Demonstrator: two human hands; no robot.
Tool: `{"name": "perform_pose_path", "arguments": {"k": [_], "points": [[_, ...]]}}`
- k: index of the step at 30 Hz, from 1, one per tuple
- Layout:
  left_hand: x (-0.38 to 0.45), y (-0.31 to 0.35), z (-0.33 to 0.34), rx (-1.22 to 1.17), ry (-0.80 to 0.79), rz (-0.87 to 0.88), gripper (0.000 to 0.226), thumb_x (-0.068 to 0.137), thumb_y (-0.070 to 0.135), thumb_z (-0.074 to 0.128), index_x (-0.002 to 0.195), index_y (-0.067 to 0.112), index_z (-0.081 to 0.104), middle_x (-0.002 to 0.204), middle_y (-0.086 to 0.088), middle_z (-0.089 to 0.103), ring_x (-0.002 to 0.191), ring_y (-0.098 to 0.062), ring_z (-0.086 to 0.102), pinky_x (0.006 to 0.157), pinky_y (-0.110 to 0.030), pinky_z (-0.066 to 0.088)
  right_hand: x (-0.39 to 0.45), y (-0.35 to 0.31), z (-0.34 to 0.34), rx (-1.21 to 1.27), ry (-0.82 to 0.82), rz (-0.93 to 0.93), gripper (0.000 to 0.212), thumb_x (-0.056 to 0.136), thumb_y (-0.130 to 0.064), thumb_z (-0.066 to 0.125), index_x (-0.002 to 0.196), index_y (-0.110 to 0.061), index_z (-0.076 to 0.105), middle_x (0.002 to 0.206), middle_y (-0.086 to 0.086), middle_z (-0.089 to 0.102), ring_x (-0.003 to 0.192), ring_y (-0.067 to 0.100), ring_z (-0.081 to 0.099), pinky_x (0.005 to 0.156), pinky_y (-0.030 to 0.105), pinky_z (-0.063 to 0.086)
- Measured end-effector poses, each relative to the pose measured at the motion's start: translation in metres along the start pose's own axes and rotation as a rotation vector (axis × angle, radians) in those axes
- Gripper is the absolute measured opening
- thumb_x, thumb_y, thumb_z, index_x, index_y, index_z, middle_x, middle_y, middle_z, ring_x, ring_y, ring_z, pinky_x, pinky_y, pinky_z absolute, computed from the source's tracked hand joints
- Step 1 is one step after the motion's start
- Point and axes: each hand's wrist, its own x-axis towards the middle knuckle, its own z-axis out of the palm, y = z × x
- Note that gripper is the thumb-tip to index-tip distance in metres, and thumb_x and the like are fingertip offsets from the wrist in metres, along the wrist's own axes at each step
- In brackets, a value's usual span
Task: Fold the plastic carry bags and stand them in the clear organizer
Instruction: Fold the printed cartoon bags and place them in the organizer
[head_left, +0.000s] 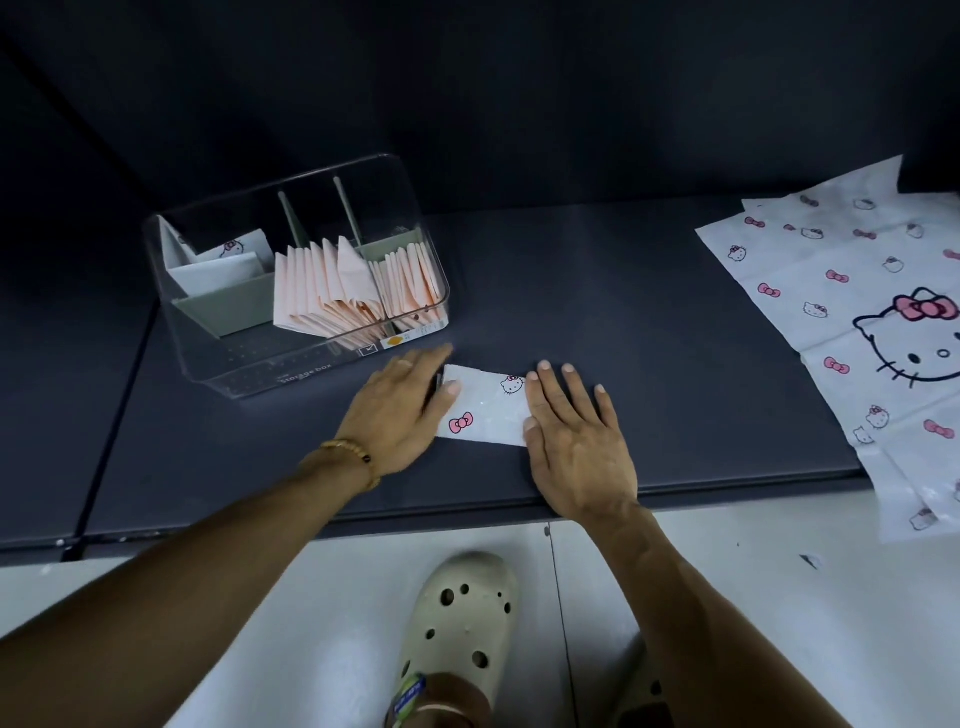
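A white carry bag (485, 410) with pink bows and cat faces lies folded into a small strip on the dark table. My left hand (400, 410) lies flat on its left end, fingers straight. My right hand (574, 436) presses flat on its right end. Just behind stands the clear organizer (208, 332) with grey dividers. Its left section holds folded white printed bags (218, 262), and the middle and right sections hold several folded pink bags (332, 291) standing upright.
Unfolded white printed bags (841, 312) are spread at the table's right edge and hang over the front. The dark table (623, 291) ends near my wrists. Below are a light floor and my foot in a cream clog (457, 623).
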Motion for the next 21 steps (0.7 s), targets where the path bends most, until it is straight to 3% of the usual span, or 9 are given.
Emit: {"name": "perform_pose_path", "arguments": {"k": [4, 7, 10, 12, 13, 14, 15, 17, 21], "points": [[0.032, 0.025, 0.003, 0.12, -0.211, -0.01, 0.045, 0.087, 0.043, 0.059, 0.125, 0.019, 0.052, 0.119, -0.006, 0.052, 0.114, -0.024, 0.045, 0.093, -0.035, 0.04, -0.001, 0.001, -0.001, 0.024, 0.009, -0.019, 0.059, 0.098, -0.038, 0.008, 0.152, -0.017, 0.023, 0.159, -0.002, 0.02, 0.148, 0.021, 0.011, 0.119, 0.043, 0.007], [0.045, 0.026, -0.002, 0.092, -0.343, -0.053, 0.035, 0.085, 0.04, 0.064, 0.109, 0.015, 0.058, 0.105, -0.004, 0.054, 0.102, -0.023, 0.053, 0.077, -0.027, 0.038, 0.0, 0.0, -0.002, 0.042, 0.0, -0.003, 0.059, 0.099, -0.04, 0.009, 0.152, -0.017, 0.019, 0.16, -0.003, 0.016, 0.148, 0.017, 0.006, 0.119, 0.039, 0.001], [0.038, 0.024, -0.011, -0.105, -0.367, -0.086, 0.019, 0.087, 0.034, 0.066, 0.094, 0.019, 0.057, 0.092, 0.003, 0.053, 0.088, -0.017, 0.056, 0.067, -0.022, 0.038, 0.002, -0.007, -0.01, 0.204, -0.026, 0.041, 0.054, 0.103, -0.038, 0.023, 0.152, -0.015, 0.021, 0.16, -0.001, 0.016, 0.148, 0.013, 0.005, 0.119, 0.034, -0.003], [0.028, 0.022, -0.022, -0.317, -0.345, -0.124, 0.015, 0.086, 0.032, 0.067, 0.084, 0.025, 0.054, 0.085, 0.008, 0.06, 0.075, -0.007, 0.058, 0.058, -0.017, 0.04, 0.006, -0.017, -0.024, 0.426, -0.081, 0.108, 0.05, 0.102, -0.038, 0.03, 0.144, -0.014, 0.039, 0.152, 0.001, 0.036, 0.144, 0.017, 0.024, 0.119, 0.033, 0.013], [0.022, 0.021, -0.03, -0.413, -0.324, -0.127, 0.015, 0.086, 0.03, 0.068, 0.081, 0.026, 0.054, 0.082, 0.009, 0.062, 0.071, -0.005, 0.059, 0.057, -0.016, 0.042, 0.009, -0.024, -0.036, 0.548, -0.09, 0.156, 0.043, 0.101, -0.04, 0.033, 0.129, -0.015, 0.054, 0.135, -0.001, 0.054, 0.13, 0.02, 0.043, 0.11, 0.032, 0.031], [0.017, 0.02, -0.039, -0.5, -0.297, -0.125, 0.015, 0.086, 0.028, 0.069, 0.079, 0.026, 0.055, 0.081, 0.009, 0.064, 0.07, -0.005, 0.06, 0.058, -0.017, 0.045, 0.012, -0.033, -0.047, 0.676, -0.09, 0.202, 0.035, 0.099, -0.04, 0.038, 0.108, -0.016, 0.062, 0.111, -0.004, 0.064, 0.107, 0.021, 0.057, 0.091, 0.03, 0.044], [0.013, 0.018, -0.049, -0.575, -0.263, -0.121, 0.015, 0.085, 0.026, 0.069, 0.079, 0.024, 0.056, 0.08, 0.008, 0.065, 0.069, -0.005, 0.061, 0.059, -0.018, 0.046, 0.017, -0.042, -0.059, 0.797, -0.084, 0.229, 0.032, 0.098, -0.04, 0.041, 0.094, -0.016, 0.062, 0.092, -0.005, 0.066, 0.086, 0.019, 0.061, 0.073, 0.028, 0.047], [0.004, 0.011, -0.07, -0.7, -0.186, -0.132, 0.013, 0.085, 0.024, 0.07, 0.08, 0.021, 0.058, 0.079, 0.008, 0.067, 0.069, -0.003, 0.064, 0.059, -0.018, 0.048, 0.027, -0.062, -0.082, 0.971, -0.099, 0.233, 0.029, 0.098, -0.035, 0.045, 0.091, -0.015, 0.065, 0.076, -0.006, 0.067, 0.062, 0.012, 0.06, 0.055, 0.022, 0.046], [-0.009, -0.015, -0.109, -0.843, 0.037, -0.207, 0.013, 0.083, 0.029, 0.071, 0.085, 0.019, 0.063, 0.077, 0.011, 0.069, 0.07, -0.001, 0.065, 0.06, -0.014, 0.049, 0.054, -0.109, -0.117, 1.034, -0.075, 0.137, 0.025, 0.099, -0.029, 0.047, 0.088, -0.015, 0.063, 0.054, -0.01, 0.06, 0.046, 0.005, 0.052, 0.045, 0.015, 0.04]]}}
